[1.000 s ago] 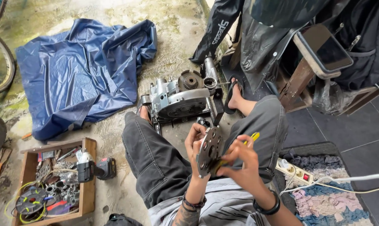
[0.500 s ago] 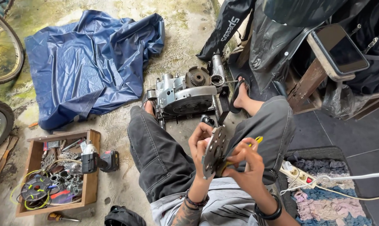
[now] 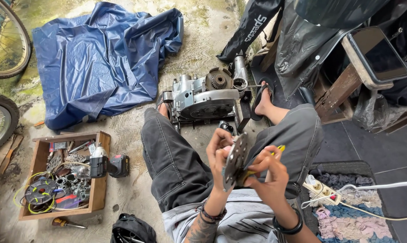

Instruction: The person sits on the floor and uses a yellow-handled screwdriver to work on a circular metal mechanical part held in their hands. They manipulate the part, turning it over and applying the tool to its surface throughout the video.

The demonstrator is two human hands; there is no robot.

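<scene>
Hands meet above the lap: the left hand (image 3: 219,150) grips a round metal plate (image 3: 235,162) by its edge, held upright and edge-on to the camera, while the right hand (image 3: 266,173) closes around a yellow-handled screwdriver (image 3: 275,150) pressed against the plate's far face. Between the person's feet on the concrete floor (image 3: 131,130) sits a grey engine block (image 3: 205,96). A wooden box of parts (image 3: 59,180) lies to the left, with a cordless drill (image 3: 107,165) resting on its edge and a blue tarp (image 3: 100,58) beyond it.
</scene>
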